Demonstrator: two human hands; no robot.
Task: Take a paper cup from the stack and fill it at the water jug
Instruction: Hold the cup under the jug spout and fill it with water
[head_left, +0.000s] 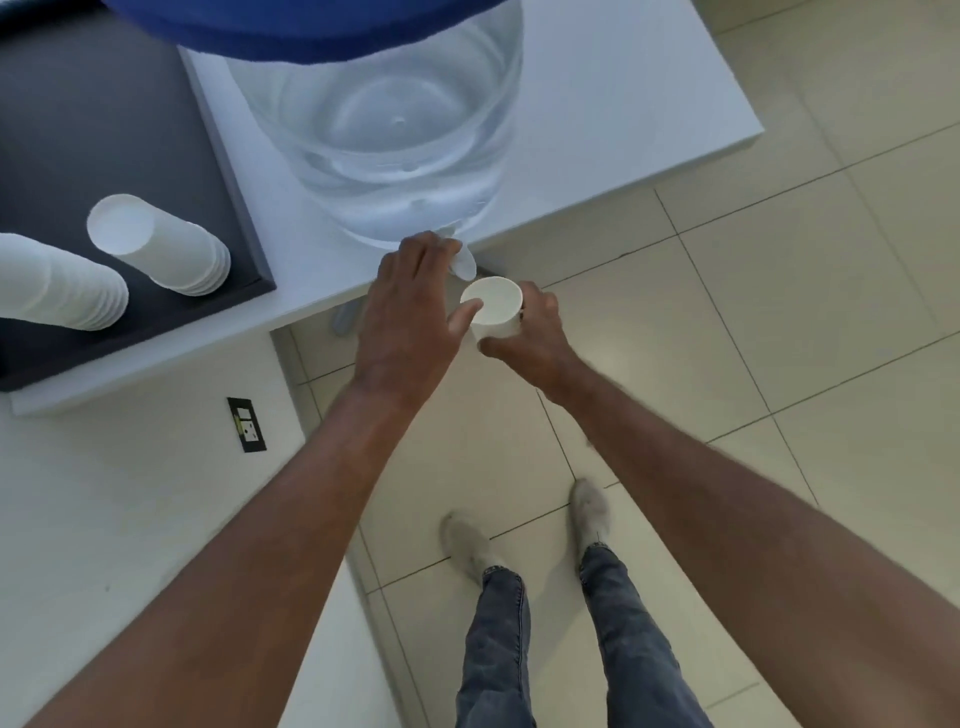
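Observation:
A clear water jug (400, 130) with a blue top stands on a white table (649, 104). Its white tap (464, 262) juts over the table's front edge. My left hand (410, 306) rests on the tap, fingers curled over it. Just below the tap my right hand (530, 332) grips a white paper cup (493, 306), held upright with its mouth open to me. I cannot tell whether water is in it. Two stacks of upside-down paper cups (156, 244) stand on a dark tray (104, 130) at the left.
A black wall socket (247, 423) sits on the white wall below the table's left part. Beige floor tiles (779, 312) spread out to the right. My legs and feet (519, 545) stand on the tiles below the hands.

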